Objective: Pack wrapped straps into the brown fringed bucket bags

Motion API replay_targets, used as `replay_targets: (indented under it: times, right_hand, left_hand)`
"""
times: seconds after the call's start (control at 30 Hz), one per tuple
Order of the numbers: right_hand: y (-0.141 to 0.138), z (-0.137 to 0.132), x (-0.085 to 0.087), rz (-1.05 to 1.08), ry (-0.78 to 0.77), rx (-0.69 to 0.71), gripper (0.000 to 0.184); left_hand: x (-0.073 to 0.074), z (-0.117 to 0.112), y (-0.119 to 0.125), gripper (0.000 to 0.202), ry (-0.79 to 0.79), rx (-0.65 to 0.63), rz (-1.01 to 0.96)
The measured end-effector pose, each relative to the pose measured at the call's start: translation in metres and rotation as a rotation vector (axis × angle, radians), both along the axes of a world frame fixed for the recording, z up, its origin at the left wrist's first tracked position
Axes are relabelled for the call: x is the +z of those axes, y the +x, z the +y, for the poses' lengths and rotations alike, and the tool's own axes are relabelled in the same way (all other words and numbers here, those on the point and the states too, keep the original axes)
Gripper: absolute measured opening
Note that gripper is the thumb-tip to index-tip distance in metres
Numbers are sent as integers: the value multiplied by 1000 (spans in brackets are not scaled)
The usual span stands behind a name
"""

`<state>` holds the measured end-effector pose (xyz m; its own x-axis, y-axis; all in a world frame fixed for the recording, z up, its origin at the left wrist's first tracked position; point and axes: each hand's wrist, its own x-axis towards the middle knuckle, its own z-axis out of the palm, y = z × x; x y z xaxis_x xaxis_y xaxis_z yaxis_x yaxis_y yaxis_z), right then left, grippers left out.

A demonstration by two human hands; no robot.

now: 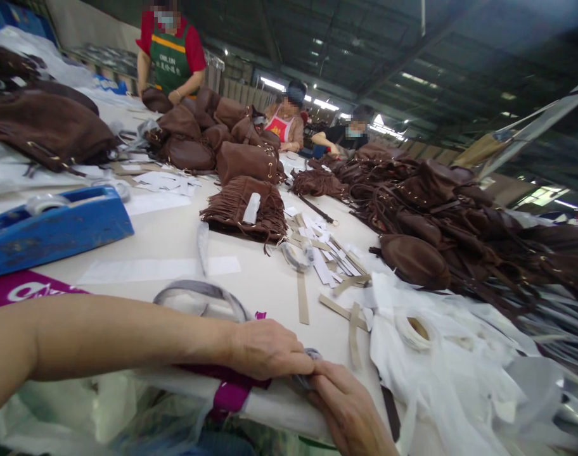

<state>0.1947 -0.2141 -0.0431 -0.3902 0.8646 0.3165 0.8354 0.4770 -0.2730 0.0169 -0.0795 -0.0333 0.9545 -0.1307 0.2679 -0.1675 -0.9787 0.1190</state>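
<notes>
Bottom centre of frame: left hand (pixel 265 348), right hand (pixel 350 408) together, fingers pinched on what looks like tape roll (pixel 312 353), at near edge of white surface (pixel 175 234). Fringed brown bag (pixel 244 212) mid-frame, well apart.

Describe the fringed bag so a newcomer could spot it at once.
Start at the long white table. Near its middle, just in front of the heap of smooth brown bags, the fringed bag lies flat by itself. Rows of hanging fringe cover it, and it alone carries a white tag on top.
</notes>
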Motion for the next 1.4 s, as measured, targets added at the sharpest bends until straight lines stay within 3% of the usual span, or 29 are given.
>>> replay_targets:
  times: [0.1, 0.2, 0.37, 0.43, 0.5, 0.7, 0.8, 0.93, 1.0, 1.1, 1.17, 1.27, 1.4]
  right_hand:
    - [9, 4, 4, 29, 28, 54, 16]
    - [16, 4, 1, 29, 16, 58, 15]
    - [13, -7, -19, -86, 45, -93, 42]
    - [7, -10, -23, -85, 40, -163, 43]
    - [2, -9, -20, -13, 12, -182, 33]
    - [17, 7, -2, 96, -104, 16, 22]
    - [15, 10, 4, 85, -150, -22, 29]
    - [-4, 6, 4, 152, -152, -227, 25]
    - [-9, 4, 3, 184, -167, -228, 19]
    - [-5, 5, 6, 220, -218, -99, 18]
    - [1, 8, 10, 243, -254, -6, 18]
    - [9, 15, 17, 247, -304, 70, 17]
    - [6, 16, 19, 223, -341, 82, 20]
  left_hand:
    - [1, 17, 1, 9, 74, -105, -27]
    - [1, 15, 5, 10, 91, -84, -14]
    - [-5, -20, 9, 4, 50, 174, -19]
    - [-7, -26, 7, 2, 17, 232, -33]
    - [-6, -22, 5, 4, -4, 206, -27]
    - [3, 4, 5, 6, 79, 51, 3]
    - [-1, -9, 12, 5, 98, 162, 11]
    - [-7, -34, 15, 4, -6, 367, 41]
    - [-4, -35, 10, 2, -78, 341, 66]
    - [6, -18, 0, 19, -129, 189, 67]
    - [13, -3, -4, 22, -55, 73, 43]
    - [15, 11, -4, 9, 117, -47, -14]
    - [7, 0, 2, 7, 139, 27, -53]
